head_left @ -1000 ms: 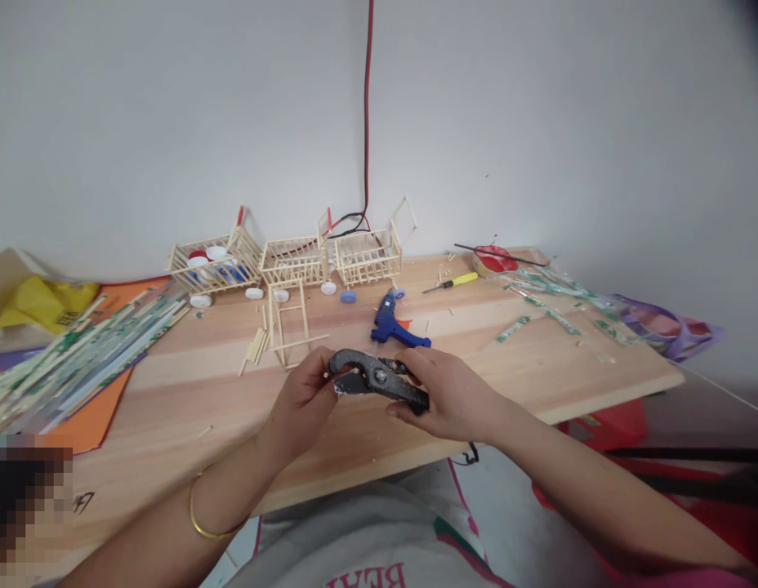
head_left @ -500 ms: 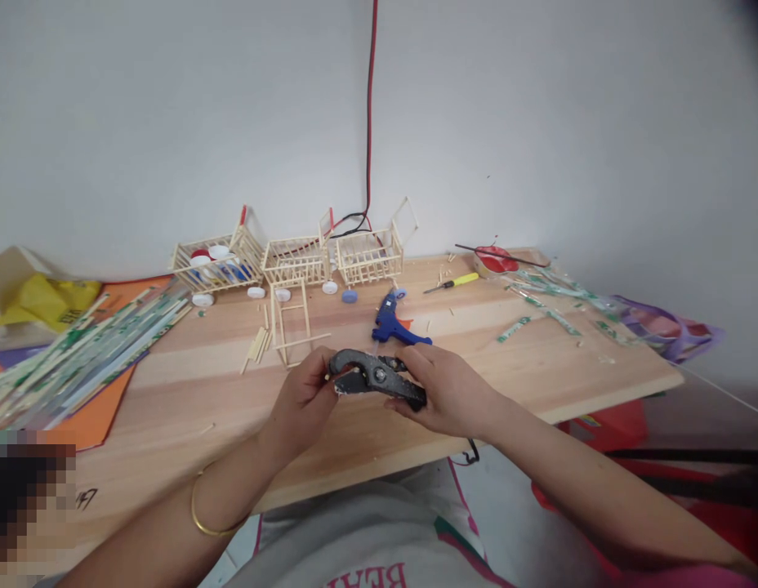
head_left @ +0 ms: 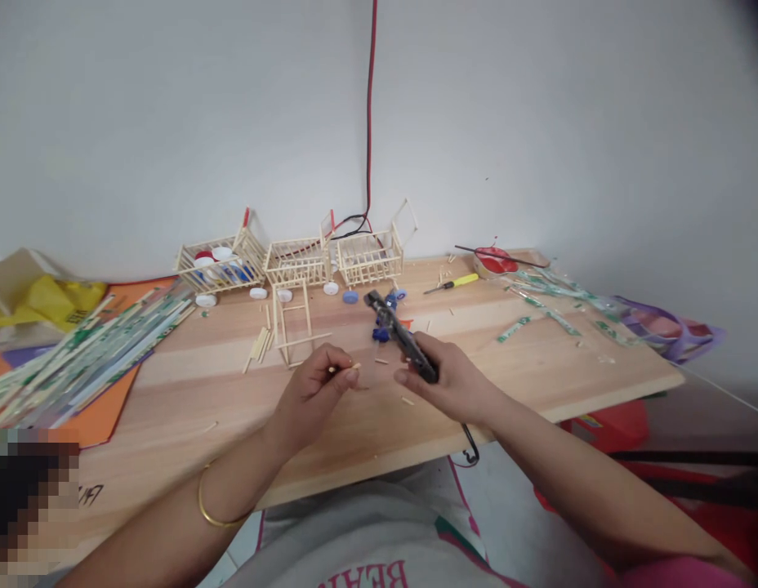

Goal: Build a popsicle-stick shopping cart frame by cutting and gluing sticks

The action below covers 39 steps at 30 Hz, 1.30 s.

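Observation:
My left hand (head_left: pixel 318 392) pinches a short piece of wooden stick (head_left: pixel 355 367) between thumb and fingertips, above the middle of the wooden table (head_left: pixel 171 400). To its right, my right hand (head_left: pixel 449 376) grips a pair of black pruning shears (head_left: pixel 407 336), whose head points away and up to the left. The shears partly hide a blue glue gun (head_left: pixel 381 334) lying behind them. Two short stick pieces lie on the table by my hands, one of them a cut stick (head_left: pixel 407 401). Just beyond my left hand stands a small stick frame (head_left: pixel 293 322).
At the back are three small stick carts, the left cart (head_left: pixel 223 268) holding bottle caps. Long sticks (head_left: pixel 103 351) lie on orange sheets at left. A yellow-handled screwdriver (head_left: pixel 461 282), a red-lined bowl (head_left: pixel 495 261) and torn wrappers (head_left: pixel 541 306) are at right.
The shears have come away from my left hand and turned upward in my right hand. Small cut pieces of stick now show on the table between my hands.

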Available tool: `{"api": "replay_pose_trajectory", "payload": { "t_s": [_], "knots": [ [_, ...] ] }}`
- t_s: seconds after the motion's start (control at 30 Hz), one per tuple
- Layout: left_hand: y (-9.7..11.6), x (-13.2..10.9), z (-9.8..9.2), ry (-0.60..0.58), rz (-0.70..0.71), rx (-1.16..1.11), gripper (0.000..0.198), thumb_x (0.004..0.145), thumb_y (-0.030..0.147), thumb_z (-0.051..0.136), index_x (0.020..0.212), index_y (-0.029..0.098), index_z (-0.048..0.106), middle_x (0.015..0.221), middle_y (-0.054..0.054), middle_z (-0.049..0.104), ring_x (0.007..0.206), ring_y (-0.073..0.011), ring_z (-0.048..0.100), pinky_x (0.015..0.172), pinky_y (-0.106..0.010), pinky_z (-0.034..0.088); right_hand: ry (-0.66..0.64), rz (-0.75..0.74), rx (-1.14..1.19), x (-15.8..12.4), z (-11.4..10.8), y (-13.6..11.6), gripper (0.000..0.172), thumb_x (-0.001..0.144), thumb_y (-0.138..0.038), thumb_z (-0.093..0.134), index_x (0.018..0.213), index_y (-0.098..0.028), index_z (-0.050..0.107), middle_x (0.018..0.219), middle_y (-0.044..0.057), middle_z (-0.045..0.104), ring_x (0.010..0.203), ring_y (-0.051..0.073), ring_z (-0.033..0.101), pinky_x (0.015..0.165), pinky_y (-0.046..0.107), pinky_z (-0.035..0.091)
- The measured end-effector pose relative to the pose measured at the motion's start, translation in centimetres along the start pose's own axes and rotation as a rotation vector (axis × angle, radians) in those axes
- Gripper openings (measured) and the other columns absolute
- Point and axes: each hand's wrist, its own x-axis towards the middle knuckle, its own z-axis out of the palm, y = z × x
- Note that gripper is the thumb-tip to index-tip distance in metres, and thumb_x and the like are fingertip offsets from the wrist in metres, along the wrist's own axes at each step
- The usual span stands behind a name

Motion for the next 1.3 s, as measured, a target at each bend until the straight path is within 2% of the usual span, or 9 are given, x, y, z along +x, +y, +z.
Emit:
{"api": "replay_pose_trajectory", "payload": {
  "t_s": [0.1, 0.27, 0.5, 0.7, 0.87, 0.97, 1.07, 1.17, 1.3],
  "knots": [
    [0.1, 0.0, 0.1, 0.012, -0.007, -0.025, 0.01, 0.082, 0.026, 0.059, 0.081, 0.018, 0.052, 0.073, 0.002, 0.051, 0.066, -0.0098, 0.048, 0.062, -0.023, 0.039, 0.067, 0.099, 0.166, 0.3, -0.4, -0.6, 0.018, 0.08, -0.034, 0.056, 0.084, -0.018, 0.049, 0.068, -0.003, 0.049, 0.06, 0.011, 0.045, 0.056, 0.023, 0.037],
    [0.2, 0.0, 0.1, -0.002, 0.051, 0.026, 0.01, 0.082, 0.025, 0.06, 0.082, 0.018, 0.052, 0.075, 0.001, 0.051, 0.069, -0.0107, 0.048, 0.064, -0.024, 0.04, 0.031, 0.152, 0.437, 0.6, -0.1, -1.9, 0.015, 0.08, -0.031, 0.058, 0.083, -0.019, 0.05, 0.07, -0.003, 0.049, 0.058, 0.009, 0.042, 0.054, 0.023, 0.037],
    [0.3, -0.1, 0.0, -0.032, 0.134, 0.134, 0.008, 0.084, 0.024, 0.057, 0.082, 0.019, 0.051, 0.075, 0.002, 0.052, 0.069, -0.0105, 0.049, 0.064, -0.023, 0.04, 0.017, 0.137, 0.552, 1.5, 1.2, -3.0, 0.018, 0.077, -0.033, 0.063, 0.085, -0.02, 0.054, 0.074, -0.002, 0.053, 0.064, 0.011, 0.048, 0.057, 0.023, 0.04],
    [0.6, -0.3, 0.3, -0.044, 0.09, 0.22, 0.011, 0.084, 0.027, 0.057, 0.081, 0.018, 0.051, 0.073, 0.002, 0.053, 0.066, -0.0105, 0.049, 0.062, -0.022, 0.039, 0.039, 0.134, 0.39, 1.8, 1.8, -2.9, 0.016, 0.076, -0.03, 0.062, 0.084, -0.02, 0.053, 0.073, -0.002, 0.055, 0.063, 0.01, 0.048, 0.057, 0.023, 0.038],
    [1.4, -0.1, 0.1, -0.133, 0.051, 0.249, 0.013, 0.085, 0.029, 0.053, 0.081, 0.017, 0.057, 0.072, 0.0, 0.057, 0.065, -0.0111, 0.05, 0.061, -0.023, 0.038, 0.042, 0.067, 0.304, 1.6, 1.7, -2.5, 0.011, 0.077, -0.023, 0.057, 0.085, -0.02, 0.05, 0.074, -0.003, 0.054, 0.065, 0.01, 0.05, 0.06, 0.022, 0.039],
    [1.5, 0.0, 0.3, -0.197, -0.029, 0.317, 0.014, 0.083, 0.027, 0.053, 0.078, 0.016, 0.06, 0.066, 0.001, 0.056, 0.059, -0.0102, 0.047, 0.056, -0.022, 0.035, 0.019, 0.066, 0.215, 1.2, 1.7, -2.4, 0.01, 0.077, -0.023, 0.056, 0.085, -0.02, 0.05, 0.073, -0.003, 0.054, 0.065, 0.011, 0.05, 0.06, 0.023, 0.039],
    [1.4, -0.1, 0.4, -0.254, -0.079, 0.36, 0.012, 0.082, 0.025, 0.053, 0.078, 0.016, 0.061, 0.068, 0.001, 0.059, 0.06, -0.0105, 0.049, 0.057, -0.022, 0.037, -0.007, 0.08, 0.181, 0.6, 1.2, -1.9, 0.019, 0.077, -0.027, 0.059, 0.093, -0.02, 0.051, 0.079, -0.002, 0.058, 0.068, 0.012, 0.053, 0.062, 0.023, 0.042],
    [1.3, -0.1, 0.4, -0.231, -0.084, 0.355, 0.013, 0.081, 0.026, 0.052, 0.08, 0.017, 0.061, 0.073, -0.001, 0.062, 0.067, -0.0119, 0.054, 0.062, -0.023, 0.04, 0.07, 0.104, 0.001, -0.3, -0.1, 0.0, 0.036, 0.075, -0.037, 0.064, 0.106, -0.021, 0.053, 0.092, 0.003, 0.06, 0.081, 0.017, 0.057, 0.07, 0.028, 0.045],
    [1.1, -0.3, 0.3, -0.154, -0.149, 0.277, 0.014, 0.081, 0.029, 0.055, 0.086, 0.017, 0.062, 0.081, -0.002, 0.063, 0.074, -0.0133, 0.057, 0.069, -0.024, 0.043, 0.257, 0.226, -0.431, -2.2, -2.7, 4.7, 0.05, 0.073, -0.051, 0.062, 0.111, -0.018, 0.055, 0.099, 0.011, 0.058, 0.091, 0.026, 0.057, 0.076, 0.034, 0.046]
  ]
}}
